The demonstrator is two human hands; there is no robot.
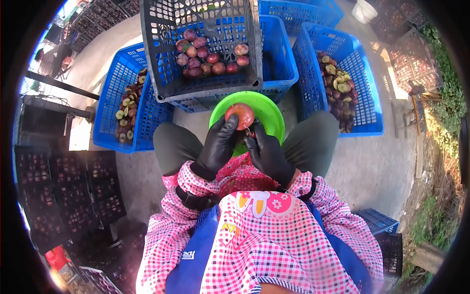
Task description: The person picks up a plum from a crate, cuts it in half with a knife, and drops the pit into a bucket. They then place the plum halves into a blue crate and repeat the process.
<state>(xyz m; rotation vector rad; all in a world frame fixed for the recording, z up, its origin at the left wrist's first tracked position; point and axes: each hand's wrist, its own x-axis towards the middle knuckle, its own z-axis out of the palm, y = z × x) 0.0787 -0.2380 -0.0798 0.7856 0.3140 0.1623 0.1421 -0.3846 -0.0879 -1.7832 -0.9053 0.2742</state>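
– Pinched between thumb and fingers, the reddish plum (pixel 241 113) sits in your left hand (pixel 220 143), black-gloved, above the lime-green basin (pixel 272 112). How is your right hand (pixel 269 151) placed?
– Close beside it, thumb and fingers closed around a small tool (pixel 249 132), its thin tip at the fruit's near side. Whether that tip is inside the flesh, you can't tell from here.
– Which step would you say you're on?
– Probably cutting or piercing this one plum. Yellow-green cut faces show among the fruit in the left blue crate (pixel 104 120) and the right blue crate (pixel 368 81), so cutting seems the likelier reading.
– And the next move calls for what?
– Firm support from your left hand, I'd judge, with your left fingers clear of the tip's path while your right guides the tool in small, controlled pushes.
– Where are your uncut plums?
– Ahead of you, in the black crate (pixel 208 91) propped over another blue crate (pixel 283 61).
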